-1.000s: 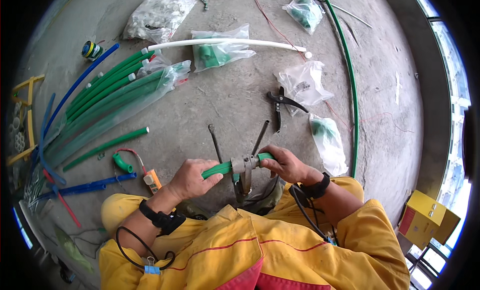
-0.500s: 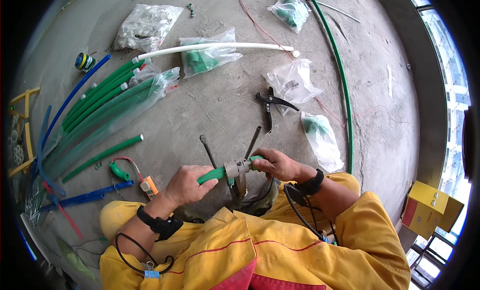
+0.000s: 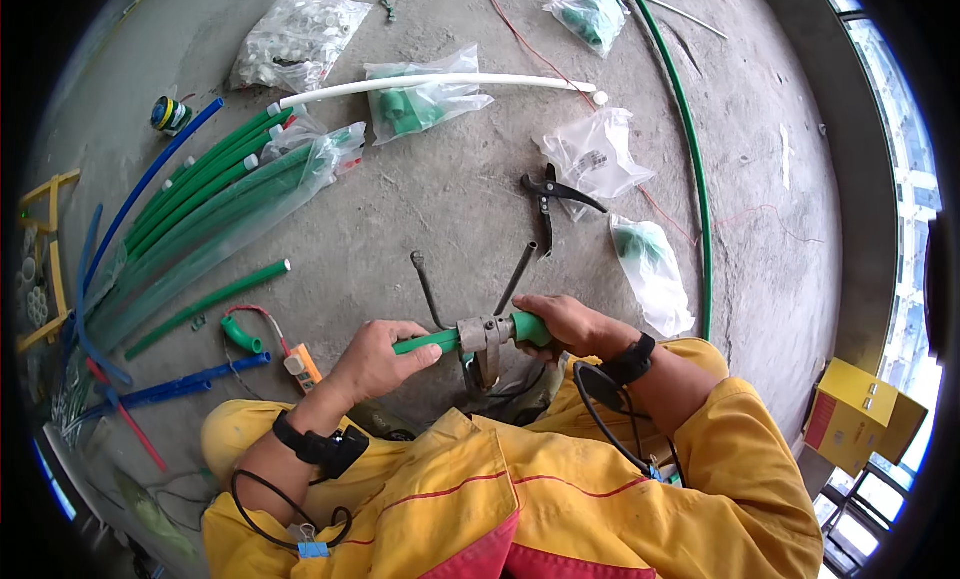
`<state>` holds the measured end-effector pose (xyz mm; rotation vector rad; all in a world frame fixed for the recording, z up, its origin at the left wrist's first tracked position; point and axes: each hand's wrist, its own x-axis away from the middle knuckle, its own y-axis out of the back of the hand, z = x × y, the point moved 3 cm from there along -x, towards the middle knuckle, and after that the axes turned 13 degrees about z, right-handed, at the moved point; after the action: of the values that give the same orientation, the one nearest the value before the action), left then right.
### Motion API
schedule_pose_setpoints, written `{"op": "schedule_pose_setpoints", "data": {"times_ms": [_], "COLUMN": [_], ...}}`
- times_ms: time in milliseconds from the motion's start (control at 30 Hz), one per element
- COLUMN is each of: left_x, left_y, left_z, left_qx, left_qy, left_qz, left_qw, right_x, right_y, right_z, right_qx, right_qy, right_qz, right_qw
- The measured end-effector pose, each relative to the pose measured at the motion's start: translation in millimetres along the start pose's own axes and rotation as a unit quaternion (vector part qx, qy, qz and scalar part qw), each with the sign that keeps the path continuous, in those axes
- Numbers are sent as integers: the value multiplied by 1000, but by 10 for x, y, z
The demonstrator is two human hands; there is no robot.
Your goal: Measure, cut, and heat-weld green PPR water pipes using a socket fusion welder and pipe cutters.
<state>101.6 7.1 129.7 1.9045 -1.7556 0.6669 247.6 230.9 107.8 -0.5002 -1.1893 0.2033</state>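
Between my hands stands a pipe fusion welder (image 3: pixel 486 364), its grey metal sockets level and its thin stand legs spread on the floor. My left hand (image 3: pixel 375 364) is closed round a green plastic pipe (image 3: pixel 432 343), whose end meets the left socket. On the opposite side my right hand (image 3: pixel 570 325) grips a green pipe fitting (image 3: pixel 530 328) against the right socket. Part of the fitting is hidden by my fingers, so I cannot tell its full shape. Black pipe cutters (image 3: pixel 548 194) lie beyond the welder.
Green pipes (image 3: pixel 215 204), some in plastic, lie at the left near blue pipes (image 3: pixel 175 387). An orange power socket (image 3: pixel 302 367) and green elbow (image 3: pixel 240 337) sit closer. Bagged fittings (image 3: pixel 420 99), a white pipe (image 3: pixel 440 80) and a long green pipe (image 3: pixel 690 149) lie farther out.
My right hand has shifted slightly right, and more of the green fitting shows beside the socket. My left hand keeps its hold on the pipe. The whole view has shifted a little.
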Motion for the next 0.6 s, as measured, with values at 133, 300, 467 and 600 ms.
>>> {"op": "schedule_pose_setpoints", "data": {"times_ms": [133, 300, 467, 600], "left_x": [4, -18, -2, -8], "left_y": [-68, -126, -171, -163], "left_z": [-60, -74, -49, -59], "left_qx": [-55, -62, -41, -28], "left_qy": [-70, -96, -104, -98], "left_qz": [-2, -13, -32, -31], "left_qw": [996, 993, 993, 994], "right_x": [2, -92, -96, -117], "right_y": [-13, 60, 45, 55], "right_z": [17, -31, -17, -25], "right_qx": [45, 264, 247, 245], "right_qy": [3, 124, 108, 129], "right_qz": [-37, -82, -95, -94], "right_qw": [998, 953, 958, 956]}}
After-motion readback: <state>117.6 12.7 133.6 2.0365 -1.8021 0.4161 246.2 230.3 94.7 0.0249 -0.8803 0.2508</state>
